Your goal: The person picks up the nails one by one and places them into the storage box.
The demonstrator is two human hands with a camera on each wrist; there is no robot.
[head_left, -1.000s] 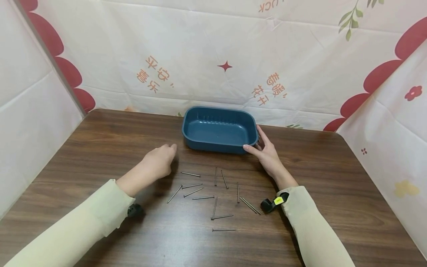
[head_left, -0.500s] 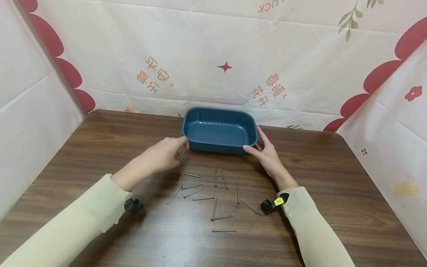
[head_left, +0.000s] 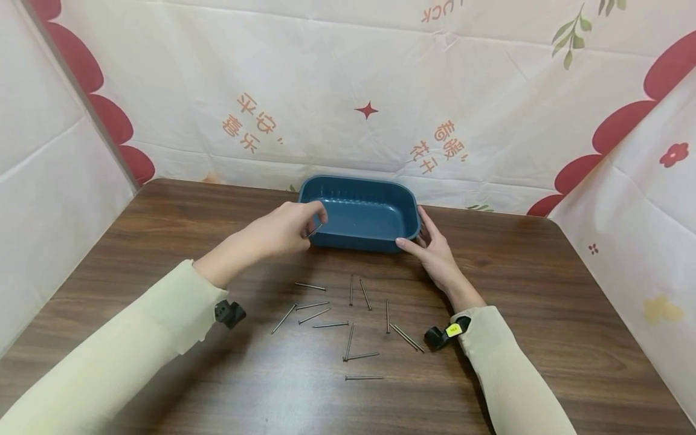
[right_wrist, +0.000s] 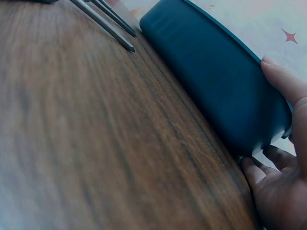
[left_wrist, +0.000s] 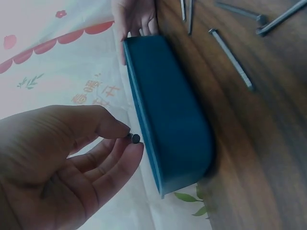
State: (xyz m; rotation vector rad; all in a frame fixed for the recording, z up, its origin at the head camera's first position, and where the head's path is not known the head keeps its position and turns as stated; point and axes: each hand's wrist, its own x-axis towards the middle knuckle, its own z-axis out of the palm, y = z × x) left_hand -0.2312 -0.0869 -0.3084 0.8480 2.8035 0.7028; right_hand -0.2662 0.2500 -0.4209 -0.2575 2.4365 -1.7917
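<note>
My left hand (head_left: 280, 231) is over the left front corner of a blue plastic box (head_left: 356, 241). It pinches a nail (head_left: 315, 230) between thumb and fingers; in the left wrist view the nail's round head (left_wrist: 136, 139) points at the camera, beside the box's rim. At the box's right front corner, my right hand (head_left: 437, 254) grips it, thumb on the rim and other fingers round the side, low near the table in the right wrist view. The visible part of the box's floor is bare. Several loose nails (head_left: 330, 325) lie scattered on the table in front of it.
The brown wood-grain table (head_left: 489, 374) carries everything. Right behind the box hangs a white printed cloth (head_left: 326, 90), with more cloth at both sides. A pair of nails (head_left: 408, 338) lies close to the black camera on my right wrist (head_left: 447, 332).
My left hand has moved right and away from me, from the table left of the box to above its corner, carrying the nail. My right hand and the box have stayed in place.
</note>
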